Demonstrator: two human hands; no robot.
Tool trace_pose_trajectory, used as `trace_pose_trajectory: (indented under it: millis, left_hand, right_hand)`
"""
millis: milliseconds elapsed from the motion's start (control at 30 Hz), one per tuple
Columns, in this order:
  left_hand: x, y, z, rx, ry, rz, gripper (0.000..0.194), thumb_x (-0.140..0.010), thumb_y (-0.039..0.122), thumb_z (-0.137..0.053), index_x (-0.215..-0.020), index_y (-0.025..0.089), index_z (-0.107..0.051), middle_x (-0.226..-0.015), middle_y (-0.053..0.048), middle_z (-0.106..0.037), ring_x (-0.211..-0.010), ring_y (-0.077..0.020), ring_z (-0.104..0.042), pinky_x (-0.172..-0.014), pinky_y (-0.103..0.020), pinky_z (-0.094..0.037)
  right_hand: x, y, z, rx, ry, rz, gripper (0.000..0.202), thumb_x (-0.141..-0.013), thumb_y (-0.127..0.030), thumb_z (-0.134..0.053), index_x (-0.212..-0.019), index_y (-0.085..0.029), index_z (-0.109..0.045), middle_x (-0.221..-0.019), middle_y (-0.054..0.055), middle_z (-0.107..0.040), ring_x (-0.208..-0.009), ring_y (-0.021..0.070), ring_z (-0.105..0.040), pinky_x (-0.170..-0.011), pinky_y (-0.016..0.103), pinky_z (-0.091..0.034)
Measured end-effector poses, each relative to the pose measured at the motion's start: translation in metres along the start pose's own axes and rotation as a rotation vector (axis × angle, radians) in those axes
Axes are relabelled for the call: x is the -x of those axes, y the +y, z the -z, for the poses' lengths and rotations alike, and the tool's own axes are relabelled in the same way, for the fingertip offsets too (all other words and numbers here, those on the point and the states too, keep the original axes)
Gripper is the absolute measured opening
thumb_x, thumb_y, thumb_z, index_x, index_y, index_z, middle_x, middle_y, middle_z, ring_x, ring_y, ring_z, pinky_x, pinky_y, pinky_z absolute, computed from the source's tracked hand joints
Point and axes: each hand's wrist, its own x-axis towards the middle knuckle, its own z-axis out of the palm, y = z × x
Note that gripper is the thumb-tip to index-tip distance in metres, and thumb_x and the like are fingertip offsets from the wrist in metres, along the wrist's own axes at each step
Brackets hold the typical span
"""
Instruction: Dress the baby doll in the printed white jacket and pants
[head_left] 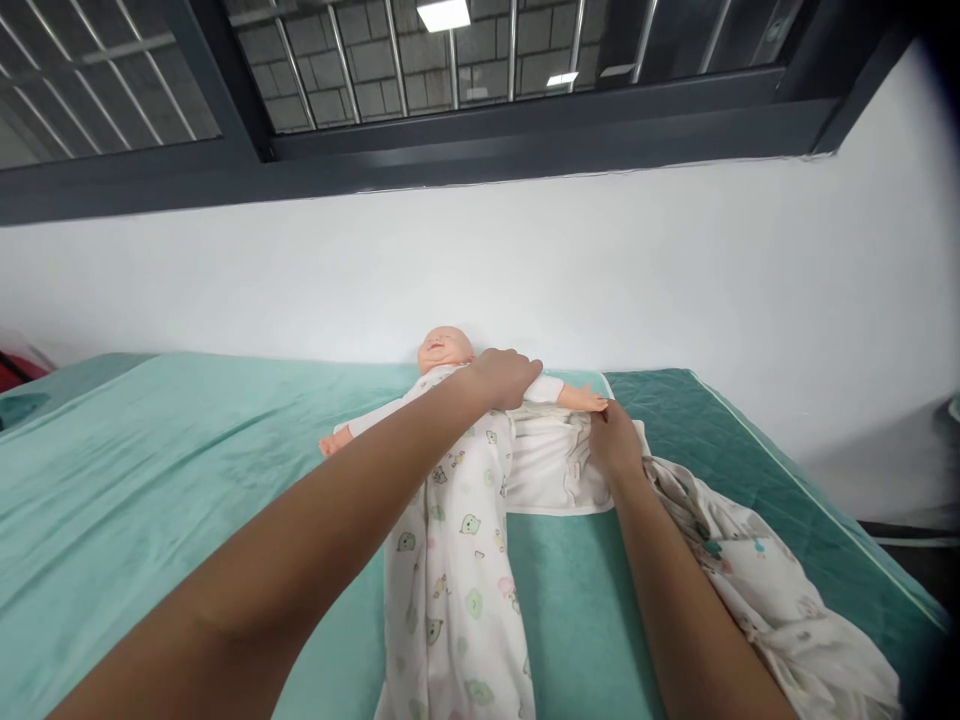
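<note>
A baby doll (445, 347) lies on its back, head toward the wall, in a white outfit (457, 560) printed with green and pink figures. My left hand (506, 378) is closed over the doll's shoulder and upper sleeve on the right side of the picture. The doll's hand (581, 398) on that side meets the fingers of my right hand (616, 435), which are pinched together there. Under that arm lies a folded white cloth (551, 465). The doll's other arm (367, 417) stretches out to the left.
A light green sheet (187, 450) covers the bed, with a darker green quilted cover (720, 440) on the right. Crumpled printed cloth (795, 590) lies beside my right forearm. Behind stand a white wall (675, 260) and a dark-framed window (525, 135).
</note>
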Motion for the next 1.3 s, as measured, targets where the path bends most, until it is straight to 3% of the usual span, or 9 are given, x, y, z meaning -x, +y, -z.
trace_pose_trajectory:
  millis: [100, 233, 367, 500, 700, 867, 1067, 1167, 1300]
  left_hand:
    - [-0.005, -0.001, -0.004, 0.028, 0.004, -0.015, 0.037, -0.079, 0.023, -0.060, -0.116, 0.019, -0.056, -0.105, -0.012, -0.068, -0.090, -0.0257, -0.065, -0.077, -0.036, -0.051]
    - [-0.026, 0.017, -0.022, 0.099, 0.012, -0.017, 0.039, -0.080, 0.028, -0.062, -0.118, 0.018, -0.056, -0.112, -0.014, -0.068, -0.100, -0.0277, -0.065, -0.082, -0.038, -0.052]
    - [-0.040, 0.047, -0.031, 0.148, -0.008, -0.021, 0.041, -0.078, 0.029, -0.065, -0.117, 0.016, -0.059, -0.117, -0.015, -0.067, -0.108, -0.0308, -0.063, -0.089, -0.043, -0.051]
    - [-0.008, 0.051, -0.026, 0.211, 0.083, -0.011, 0.031, -0.089, 0.032, -0.052, -0.113, 0.016, -0.062, -0.121, -0.014, -0.066, -0.113, -0.0306, -0.060, -0.093, -0.046, -0.049]
    - [0.104, 0.002, -0.071, 0.687, 0.661, 0.269, 0.042, -0.097, 0.043, -0.043, -0.135, 0.026, -0.054, -0.149, -0.002, -0.050, -0.141, -0.0208, -0.041, -0.118, -0.037, -0.034]
    - [0.136, -0.013, -0.125, 1.051, 0.605, 0.402, 0.061, -0.094, 0.055, -0.046, -0.150, 0.031, -0.038, -0.161, 0.002, -0.028, -0.150, -0.0224, -0.023, -0.124, -0.041, -0.024]
    - [0.126, -0.003, -0.130, 0.952, 0.829, 0.314, 0.040, -0.100, 0.041, -0.040, -0.131, 0.025, -0.060, -0.145, -0.002, -0.055, -0.138, -0.0190, -0.046, -0.119, -0.039, -0.035]
    - [0.128, 0.003, -0.130, 0.784, 1.042, 0.295, 0.031, -0.101, 0.031, -0.039, -0.116, 0.021, -0.065, -0.119, -0.005, -0.071, -0.115, -0.0187, -0.062, -0.102, -0.038, -0.048]
    - [0.131, 0.008, -0.133, 0.594, 1.232, 0.272, 0.025, -0.101, 0.027, -0.039, -0.092, 0.018, -0.061, -0.088, -0.008, -0.068, -0.086, -0.0199, -0.061, -0.078, -0.036, -0.049]
  right_hand:
    - [-0.005, 0.004, -0.003, -0.137, 0.025, -0.002, 0.033, -0.084, -0.032, -0.043, -0.105, -0.017, -0.065, -0.101, 0.011, -0.073, -0.095, 0.0234, -0.065, -0.077, 0.032, -0.049]
    - [0.000, -0.003, -0.003, -0.561, 0.350, -0.035, 0.039, -0.078, -0.028, -0.047, -0.110, -0.012, -0.061, -0.114, 0.014, -0.069, -0.103, 0.0231, -0.067, -0.087, 0.035, -0.052]
    - [0.025, -0.031, -0.001, -0.420, 0.565, 0.145, 0.040, -0.087, -0.027, -0.042, -0.123, -0.015, -0.056, -0.131, 0.014, -0.061, -0.124, 0.0214, -0.056, -0.108, 0.039, -0.042]
    - [0.051, -0.056, -0.009, -0.307, 0.319, 0.245, 0.042, -0.096, -0.038, -0.041, -0.131, -0.018, -0.053, -0.139, 0.011, -0.055, -0.131, 0.0222, -0.050, -0.111, 0.042, -0.039]
    - [0.076, -0.071, -0.029, -0.379, -0.211, 0.365, 0.051, -0.094, -0.048, -0.053, -0.141, -0.029, -0.049, -0.152, 0.004, -0.045, -0.142, 0.0218, -0.038, -0.120, 0.044, -0.028]
    - [0.079, -0.073, -0.035, -0.215, -0.446, 0.511, 0.065, -0.092, -0.051, -0.056, -0.151, -0.033, -0.037, -0.162, 0.000, -0.027, -0.151, 0.0230, -0.017, -0.125, 0.049, -0.015]
    - [0.077, -0.072, -0.034, -0.112, -0.426, 0.616, 0.053, -0.096, -0.046, -0.053, -0.146, -0.032, -0.046, -0.158, 0.001, -0.035, -0.150, 0.0250, -0.022, -0.123, 0.053, -0.021]
    - [0.081, -0.073, -0.031, -0.063, -0.291, 0.768, 0.037, -0.098, -0.037, -0.051, -0.134, -0.033, -0.059, -0.150, 0.000, -0.048, -0.143, 0.0242, -0.037, -0.120, 0.053, -0.027]
    - [0.085, -0.074, -0.028, -0.034, -0.103, 0.934, 0.021, -0.095, -0.030, -0.056, -0.113, -0.032, -0.068, -0.140, 0.001, -0.058, -0.130, 0.0237, -0.053, -0.117, 0.051, -0.031]
